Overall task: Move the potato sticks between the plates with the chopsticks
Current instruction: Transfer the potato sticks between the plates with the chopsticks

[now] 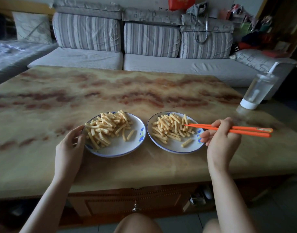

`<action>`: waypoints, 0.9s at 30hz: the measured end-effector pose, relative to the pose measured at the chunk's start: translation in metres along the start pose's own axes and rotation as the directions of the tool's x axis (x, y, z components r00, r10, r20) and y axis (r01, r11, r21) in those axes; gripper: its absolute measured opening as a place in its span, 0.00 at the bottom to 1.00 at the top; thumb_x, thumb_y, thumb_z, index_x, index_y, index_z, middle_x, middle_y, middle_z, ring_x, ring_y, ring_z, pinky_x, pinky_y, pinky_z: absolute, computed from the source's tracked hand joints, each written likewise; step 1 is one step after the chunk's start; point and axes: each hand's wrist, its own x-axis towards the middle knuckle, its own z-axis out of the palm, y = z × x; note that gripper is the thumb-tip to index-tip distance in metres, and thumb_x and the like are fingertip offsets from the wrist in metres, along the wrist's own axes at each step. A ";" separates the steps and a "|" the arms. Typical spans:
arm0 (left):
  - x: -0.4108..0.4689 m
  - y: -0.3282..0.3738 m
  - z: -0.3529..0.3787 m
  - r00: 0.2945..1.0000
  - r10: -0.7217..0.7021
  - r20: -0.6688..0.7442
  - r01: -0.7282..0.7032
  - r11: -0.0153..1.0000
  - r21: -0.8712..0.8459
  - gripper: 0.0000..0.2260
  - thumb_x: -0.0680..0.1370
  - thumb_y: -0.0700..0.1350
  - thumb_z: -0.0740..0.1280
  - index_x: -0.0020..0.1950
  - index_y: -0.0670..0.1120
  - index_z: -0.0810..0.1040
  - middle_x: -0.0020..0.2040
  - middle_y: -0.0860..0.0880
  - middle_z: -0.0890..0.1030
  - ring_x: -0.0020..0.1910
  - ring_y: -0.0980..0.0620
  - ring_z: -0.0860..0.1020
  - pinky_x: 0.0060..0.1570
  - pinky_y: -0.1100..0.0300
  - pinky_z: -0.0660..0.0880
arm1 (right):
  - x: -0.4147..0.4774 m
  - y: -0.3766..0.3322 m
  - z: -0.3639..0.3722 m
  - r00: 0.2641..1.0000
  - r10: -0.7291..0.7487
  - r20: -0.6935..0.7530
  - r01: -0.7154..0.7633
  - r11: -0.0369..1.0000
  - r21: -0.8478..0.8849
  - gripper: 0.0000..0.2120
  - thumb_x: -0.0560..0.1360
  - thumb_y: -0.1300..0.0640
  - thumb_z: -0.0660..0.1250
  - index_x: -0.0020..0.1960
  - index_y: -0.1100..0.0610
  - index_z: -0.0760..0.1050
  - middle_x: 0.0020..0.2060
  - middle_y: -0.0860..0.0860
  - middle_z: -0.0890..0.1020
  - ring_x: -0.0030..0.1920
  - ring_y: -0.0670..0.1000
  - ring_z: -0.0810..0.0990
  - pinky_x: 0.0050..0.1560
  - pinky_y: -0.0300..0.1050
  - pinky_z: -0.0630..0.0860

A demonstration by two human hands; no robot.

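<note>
**Chopsticks poised over a plate of potato sticks**

Head camera: a person sits at a marbled tan table (110, 91), knees (137, 222) just showing at the bottom edge of the frame. Two white plates with blue flower rims stand side by side near the front edge, close but apart. The left plate (120, 148) bears a heaped pile of potato sticks (107, 126), with a few loose ones to the right of the heap. The right plate (174, 145) bears a flatter spread of sticks (169, 128), with one lying alone near its front rim.

The left hand (69, 143) grips the left plate's outer rim, thumb and curled fingers closed on the edge; the fingertips are partly hidden behind the rim. The right hand (221, 140) is closed around a pair of orange chopsticks (228, 129), which run nearly level, butt ends to the right. Their tips sit close together at the right edge of the right plate's pile. Whether they pinch a stick cannot be made out.

A clear bottle (258, 89) with a white base stands at the table's far right corner, its top blurred. Behind it runs a striped grey sofa (144, 41); the clutter at its right end is too dim to identify. Under the tabletop, a wooden drawer front (136, 199) lies in shadow.
</note>
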 end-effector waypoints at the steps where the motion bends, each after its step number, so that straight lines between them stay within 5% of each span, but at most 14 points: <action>1: 0.000 0.000 0.000 1.000 -0.001 -0.002 0.001 1.000 0.000 0.13 0.79 0.47 0.64 0.62 0.49 0.79 0.49 0.54 0.79 0.49 0.57 0.76 0.48 0.62 0.68 | -0.001 -0.002 0.000 1.000 -0.006 0.001 0.006 1.000 0.013 0.19 0.81 0.53 0.52 0.34 0.59 0.69 0.22 0.60 0.75 0.20 0.54 0.73 0.21 0.36 0.65; 5: 0.002 0.001 0.000 1.000 -0.006 -0.010 0.006 1.000 0.005 0.13 0.79 0.45 0.63 0.62 0.48 0.79 0.49 0.54 0.78 0.49 0.57 0.76 0.47 0.62 0.67 | -0.009 -0.015 0.002 0.998 -0.046 0.042 0.042 0.993 0.108 0.18 0.82 0.57 0.52 0.35 0.58 0.67 0.18 0.53 0.72 0.19 0.52 0.70 0.21 0.37 0.64; 9: 0.001 0.000 0.000 1.000 -0.008 -0.008 0.008 1.000 0.009 0.13 0.79 0.45 0.63 0.62 0.48 0.78 0.49 0.54 0.78 0.49 0.58 0.75 0.47 0.62 0.67 | -0.026 -0.022 0.011 0.969 -0.088 0.229 0.048 0.983 0.175 0.19 0.83 0.58 0.50 0.36 0.59 0.67 0.18 0.53 0.71 0.19 0.50 0.70 0.21 0.37 0.64; 16: 0.001 0.000 0.001 1.000 -0.002 -0.010 0.002 1.000 0.013 0.13 0.79 0.45 0.63 0.62 0.48 0.79 0.48 0.54 0.79 0.49 0.57 0.76 0.47 0.62 0.68 | -0.062 -0.011 0.039 0.811 0.004 0.585 -0.089 0.989 0.117 0.20 0.83 0.52 0.52 0.36 0.59 0.70 0.20 0.56 0.75 0.20 0.54 0.71 0.23 0.42 0.66; 27: 0.000 0.001 0.000 1.000 -0.006 -0.008 0.007 1.000 0.015 0.13 0.79 0.45 0.63 0.63 0.48 0.78 0.49 0.54 0.78 0.49 0.58 0.76 0.47 0.63 0.67 | -0.079 -0.012 0.050 0.784 0.059 0.618 -0.109 0.993 0.042 0.19 0.82 0.54 0.53 0.36 0.60 0.69 0.23 0.63 0.77 0.21 0.55 0.74 0.21 0.42 0.69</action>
